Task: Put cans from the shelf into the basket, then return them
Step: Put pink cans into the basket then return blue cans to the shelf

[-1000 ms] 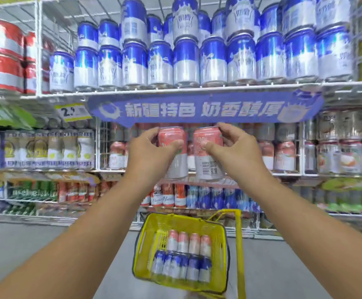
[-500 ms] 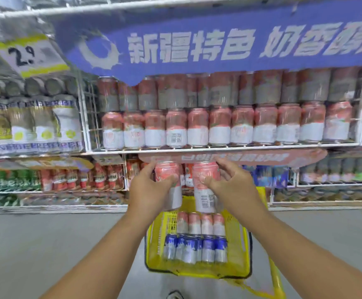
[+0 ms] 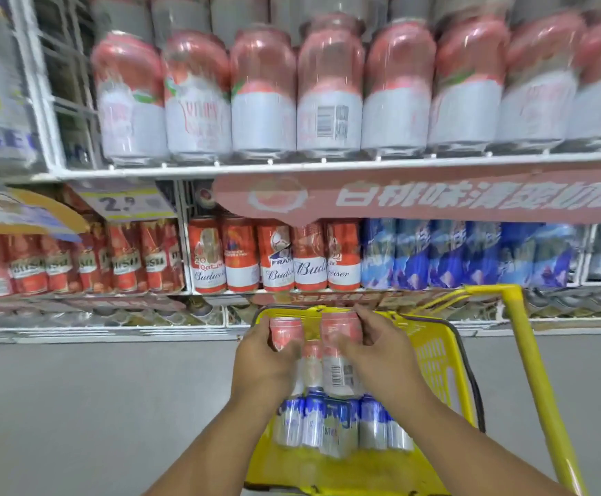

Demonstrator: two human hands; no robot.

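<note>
My left hand (image 3: 261, 356) grips a pink can (image 3: 284, 332) and my right hand (image 3: 381, 347) grips a second pink can (image 3: 340, 352) with a barcode. Both cans hang upright over the yellow basket (image 3: 435, 356) on the floor. Inside the basket lie several blue cans (image 3: 331, 422) at the near end and pink cans (image 3: 312, 363) further in, mostly hidden by my hands. Above, a wire shelf (image 3: 291, 168) carries a row of the same pink cans (image 3: 329, 91).
The basket's yellow handle (image 3: 528, 352) stands up at the right. Red Budweiser cans (image 3: 274, 255) and blue cans (image 3: 463, 252) fill the lower shelf behind the basket. A pink banner (image 3: 435, 198) hangs off the shelf edge. Grey floor (image 3: 95, 406) spreads to the left.
Both hands have carried the two pink cans down from shelf height to just above the basket. The view has dropped and moved closer to the shelf.
</note>
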